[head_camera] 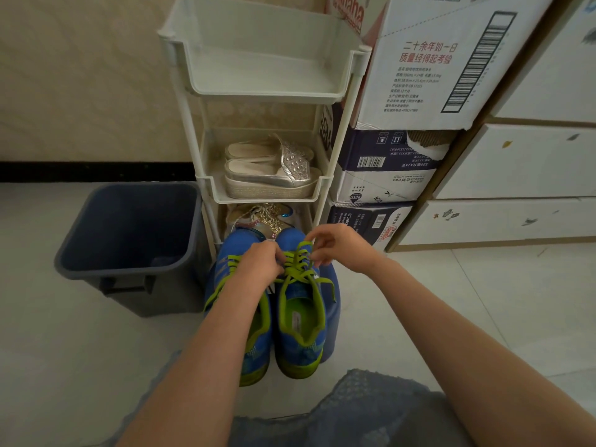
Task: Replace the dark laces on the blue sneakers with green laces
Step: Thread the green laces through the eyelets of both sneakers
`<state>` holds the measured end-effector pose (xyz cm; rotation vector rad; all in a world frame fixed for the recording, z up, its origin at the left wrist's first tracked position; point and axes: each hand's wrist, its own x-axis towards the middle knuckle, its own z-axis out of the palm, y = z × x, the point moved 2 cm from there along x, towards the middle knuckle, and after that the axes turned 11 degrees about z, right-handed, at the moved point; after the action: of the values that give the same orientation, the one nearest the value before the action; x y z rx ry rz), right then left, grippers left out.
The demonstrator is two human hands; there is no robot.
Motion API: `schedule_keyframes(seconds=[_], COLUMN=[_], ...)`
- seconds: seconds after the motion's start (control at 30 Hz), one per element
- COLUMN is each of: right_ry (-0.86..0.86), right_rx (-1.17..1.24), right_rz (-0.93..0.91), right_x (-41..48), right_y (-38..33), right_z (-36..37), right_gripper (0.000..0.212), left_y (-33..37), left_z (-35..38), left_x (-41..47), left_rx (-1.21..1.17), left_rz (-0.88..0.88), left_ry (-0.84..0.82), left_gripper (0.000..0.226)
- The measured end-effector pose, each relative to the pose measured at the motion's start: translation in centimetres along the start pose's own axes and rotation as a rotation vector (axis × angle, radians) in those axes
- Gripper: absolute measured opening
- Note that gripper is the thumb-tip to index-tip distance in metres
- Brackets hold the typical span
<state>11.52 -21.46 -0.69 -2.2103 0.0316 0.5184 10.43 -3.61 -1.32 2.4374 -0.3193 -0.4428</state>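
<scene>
Both sneakers [300, 317] stood paired on the floor [96, 366], toes at the rack's [267, 91] foot. Right hand [338, 250] pinched the green lace [298, 264] near the right one's toe. Left hand [259, 264], fingers curled, seemingly gripped it too. Risk: an uneven pull would leave one end short (ends trailed loose).

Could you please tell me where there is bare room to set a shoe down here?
Bare tile lies right of the blue sneakers, before the white drawers, and in front of the bin. The rack's top tray is empty. Crowded: the lower shelves and around the green laces.
</scene>
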Motion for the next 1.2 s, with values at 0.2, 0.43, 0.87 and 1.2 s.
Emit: schedule_keyframes(seconds=[0.2,0.43,0.87,1.2], right_ry=[-0.157,-0.122,-0.130,-0.117], right_rx=[-0.059,-0.040,-0.068,-0.086], right_rz=[0.134,0.030,0.034,0.029], right_x=[-1.0,-1.0,-0.8,-1.0], right_y=[2.7,2.0,2.1,2.0], right_z=[0.3,0.8,1.3,1.2], right_gripper=[0.015,0.014,0.012,0.013], left_y=[0.2,0.1,0.7,3.5], left_z=[-0.6,-0.5,-1.6,-1.3], left_x=[-0.7,-1.0,-1.2,-1.5], left_rx=[0.003,0.025,0.005,0.186], left_rz=[0.073,0.118,0.166,0.218], left_ry=[-0.056,-0.073,-0.107,-0.166], left_gripper=[0.016,0.014,0.014,0.007])
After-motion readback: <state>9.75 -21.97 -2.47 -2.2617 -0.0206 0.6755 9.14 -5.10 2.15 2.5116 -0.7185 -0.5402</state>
